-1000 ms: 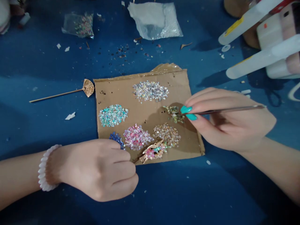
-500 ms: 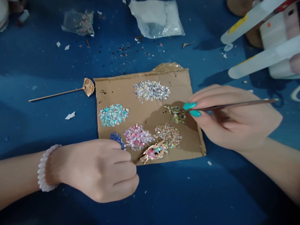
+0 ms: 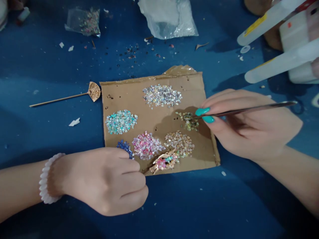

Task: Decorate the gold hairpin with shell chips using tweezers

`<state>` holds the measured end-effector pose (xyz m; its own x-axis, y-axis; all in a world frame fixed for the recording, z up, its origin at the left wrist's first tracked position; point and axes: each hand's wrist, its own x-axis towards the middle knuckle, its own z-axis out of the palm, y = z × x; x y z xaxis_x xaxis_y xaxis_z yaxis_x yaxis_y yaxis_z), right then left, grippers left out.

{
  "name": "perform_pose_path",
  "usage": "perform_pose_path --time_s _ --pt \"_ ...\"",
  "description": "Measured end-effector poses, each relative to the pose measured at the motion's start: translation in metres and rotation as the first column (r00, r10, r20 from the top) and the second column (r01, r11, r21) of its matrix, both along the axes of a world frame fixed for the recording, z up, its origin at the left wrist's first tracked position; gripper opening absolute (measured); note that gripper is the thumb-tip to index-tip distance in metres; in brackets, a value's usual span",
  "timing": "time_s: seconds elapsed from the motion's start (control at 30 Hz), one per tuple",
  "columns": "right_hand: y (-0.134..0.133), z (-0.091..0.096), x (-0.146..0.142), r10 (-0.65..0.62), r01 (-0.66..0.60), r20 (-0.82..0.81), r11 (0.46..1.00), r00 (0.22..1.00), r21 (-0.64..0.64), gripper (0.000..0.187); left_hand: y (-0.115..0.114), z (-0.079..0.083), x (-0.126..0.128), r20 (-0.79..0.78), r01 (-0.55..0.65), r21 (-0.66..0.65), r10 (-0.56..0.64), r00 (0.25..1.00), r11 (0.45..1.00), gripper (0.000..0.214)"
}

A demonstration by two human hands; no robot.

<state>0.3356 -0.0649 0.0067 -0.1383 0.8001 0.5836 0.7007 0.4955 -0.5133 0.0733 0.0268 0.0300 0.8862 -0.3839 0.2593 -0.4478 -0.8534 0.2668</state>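
Note:
My left hand is closed around the stem of a gold hairpin, whose ornate head carries pink, teal and pale chips. That head lies over the lower edge of the cardboard, beside the pink chips and the beige chips. Between thumb and fingers, my right hand pinches metal tweezers. Their tips touch or hover just over the small pile of green chips; whether a chip is between them I cannot tell. Blue chips are partly hidden by my left hand.
Silvery chips and turquoise chips are heaped on the cardboard. A fan-headed gold hairpin lies to its left. Plastic bags are at the back, white tubes at the right. Scraps dot the blue table.
The tweezer tips have shifted slightly and look a little farther apart over the green chips. My left hand and the hairpin in it are almost still. The whole view has drifted a little.

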Motion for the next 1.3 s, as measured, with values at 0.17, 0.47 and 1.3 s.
perform_pose_path --time_s 0.17,0.47,1.3 --pt "0.0 0.001 0.0 0.007 -0.007 0.015 1.0 1.0 0.009 0.029 -0.001 0.0 -0.001 -0.009 -0.003 -0.01 0.003 1.0 1.0 0.02" --pt "-0.001 0.002 -0.002 -0.026 0.026 0.017 0.999 1.0 -0.024 0.027 0.0 0.0 -0.001 -0.007 -0.002 -0.016 0.002 1.0 1.0 0.017" --pt "-0.01 0.012 -0.017 0.076 -0.075 0.004 0.995 0.997 -0.062 0.028 0.001 0.0 0.0 -0.026 -0.021 -0.029 0.021 0.999 0.999 0.023"
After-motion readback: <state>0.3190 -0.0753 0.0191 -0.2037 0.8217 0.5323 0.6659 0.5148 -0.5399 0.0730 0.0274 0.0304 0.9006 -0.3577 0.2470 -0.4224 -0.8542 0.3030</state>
